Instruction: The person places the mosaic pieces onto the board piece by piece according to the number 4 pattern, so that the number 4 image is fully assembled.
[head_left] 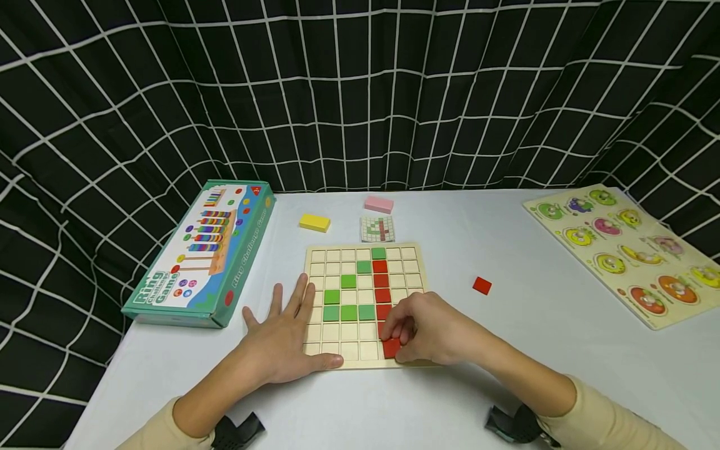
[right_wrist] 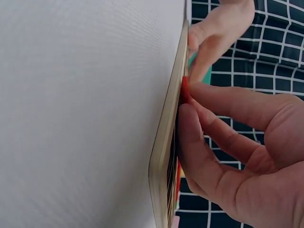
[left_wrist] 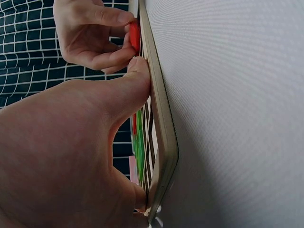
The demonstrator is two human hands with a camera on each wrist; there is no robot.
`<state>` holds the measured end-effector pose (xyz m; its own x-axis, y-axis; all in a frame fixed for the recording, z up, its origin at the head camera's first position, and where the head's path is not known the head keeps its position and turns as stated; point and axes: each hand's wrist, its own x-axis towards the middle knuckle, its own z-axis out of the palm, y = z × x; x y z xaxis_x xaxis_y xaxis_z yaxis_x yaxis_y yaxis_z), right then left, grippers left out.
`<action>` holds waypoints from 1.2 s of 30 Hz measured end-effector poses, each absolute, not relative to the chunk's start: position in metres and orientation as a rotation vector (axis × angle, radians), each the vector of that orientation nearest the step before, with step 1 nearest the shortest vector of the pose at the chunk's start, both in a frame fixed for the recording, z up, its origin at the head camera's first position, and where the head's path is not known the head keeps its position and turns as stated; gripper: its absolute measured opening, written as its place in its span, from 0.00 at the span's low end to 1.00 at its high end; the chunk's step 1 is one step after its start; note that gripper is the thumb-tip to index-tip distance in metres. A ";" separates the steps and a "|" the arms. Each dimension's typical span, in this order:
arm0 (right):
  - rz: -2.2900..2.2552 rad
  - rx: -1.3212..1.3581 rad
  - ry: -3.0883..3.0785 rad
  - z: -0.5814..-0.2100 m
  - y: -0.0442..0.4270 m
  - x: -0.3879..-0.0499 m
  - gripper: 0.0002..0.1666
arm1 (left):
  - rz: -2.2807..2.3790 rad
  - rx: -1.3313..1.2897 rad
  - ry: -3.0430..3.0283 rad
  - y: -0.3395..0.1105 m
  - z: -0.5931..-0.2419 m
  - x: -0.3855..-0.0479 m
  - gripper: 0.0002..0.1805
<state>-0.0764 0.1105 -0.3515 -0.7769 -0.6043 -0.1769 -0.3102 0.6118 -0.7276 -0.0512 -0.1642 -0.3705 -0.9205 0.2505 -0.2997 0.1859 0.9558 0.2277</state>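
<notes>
A wooden grid board [head_left: 332, 350] lies flat on the white table, with green tiles [head_left: 349, 312] and a column of red tiles [head_left: 382, 295] set in its squares. At the lower end of that column my right hand [head_left: 430, 328] pinches a red tile [head_left: 391, 348] between thumb and fingers. In the right wrist view this red tile [right_wrist: 185, 90] stands slightly tilted at the board's near edge. My left hand [head_left: 278, 347] lies spread on the board's left side, fingers straight, thumb along the near edge. The left wrist view shows that thumb [left_wrist: 135, 80] pressing on the board's rim [left_wrist: 159, 95].
One loose red tile [head_left: 482, 285] lies right of the board. Behind the board are a small pattern card [head_left: 368, 230], a pink block [head_left: 379, 204] and a yellow block [head_left: 314, 222]. A game box [head_left: 202, 250] stands left; a fruit puzzle board [head_left: 630, 250] lies right.
</notes>
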 end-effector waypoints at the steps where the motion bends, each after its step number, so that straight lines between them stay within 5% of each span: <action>1: -0.987 -0.734 2.433 -0.352 0.110 -0.076 0.17 | 0.279 0.317 2.778 -0.164 -0.371 -0.051 0.73; 36: -0.974 -0.719 2.497 -0.329 0.146 -0.105 0.12 | 0.281 0.335 2.785 -0.165 -0.371 -0.052 0.72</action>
<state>-0.1047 0.1458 -0.3292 -0.8038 -0.5766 -0.1464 -0.3251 0.6319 -0.7036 -0.0517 -0.1647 -0.3714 -0.9208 0.2606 -0.2901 0.1975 0.9531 0.2293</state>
